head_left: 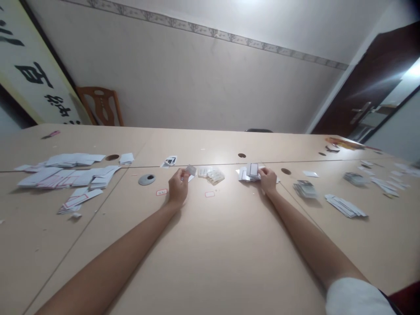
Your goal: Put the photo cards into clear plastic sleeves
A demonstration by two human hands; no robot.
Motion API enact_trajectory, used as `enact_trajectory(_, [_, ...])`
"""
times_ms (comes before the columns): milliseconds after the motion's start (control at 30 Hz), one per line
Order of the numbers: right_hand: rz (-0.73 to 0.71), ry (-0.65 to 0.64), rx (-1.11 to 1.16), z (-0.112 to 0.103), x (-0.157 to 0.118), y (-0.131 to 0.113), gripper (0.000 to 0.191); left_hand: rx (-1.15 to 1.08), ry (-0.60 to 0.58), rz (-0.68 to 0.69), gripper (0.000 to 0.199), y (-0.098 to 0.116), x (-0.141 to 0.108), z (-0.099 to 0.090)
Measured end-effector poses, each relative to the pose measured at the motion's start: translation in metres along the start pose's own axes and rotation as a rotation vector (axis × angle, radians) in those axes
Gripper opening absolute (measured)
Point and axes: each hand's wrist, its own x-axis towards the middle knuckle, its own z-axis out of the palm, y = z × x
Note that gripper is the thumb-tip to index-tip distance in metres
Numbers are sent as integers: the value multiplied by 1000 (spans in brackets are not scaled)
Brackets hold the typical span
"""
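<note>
Left hand pinching grey card, at its 1 o'clock; right hand pinching dark-bordered card, its 10 o'clock.

I have both sides pinching
From my station, the left hand is curled, the right hand likewise; behind the fingers, left forearm and right forearm slant outward.

Grey card blurred, banner cropped (2 edges)
</note>
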Motion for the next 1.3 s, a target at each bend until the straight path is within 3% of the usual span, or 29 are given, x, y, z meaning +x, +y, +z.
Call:
enact_trajectory(367, [24,19,-27,8,-5,-9,32,56,-23,11,31,-1,0,-3])
enact_trajectory(567, [33,2,-223,14,-8,-15,20,82,-40,-14,31,0,0,-5])
enact_trajectory(700, [7,34,-299,11,-10,-21,26,96,-42,2,32,0,0,-5])
enact_trajectory(767, [-111,-19,-344,13,-15,-29,33,99,-43,0,32,-1,1,-6])
enact_trajectory(900, [-382,-311,-521,22,-29,-39,46,88,-44,-9,33,-2,1,-6])
enact_trajectory(1033, [-360,-469,-626,25,-31,-33,37,87,-50,13,34,-2,0,-7])
enact_trajectory(1167, [-294,-425,-615,22,-23,-25,27,95,-47,40,33,1,-1,-6])
enact_trajectory(1300, [-327,-252,-494,19,-24,-42,29,128,-19,112,27,8,-3,-7])
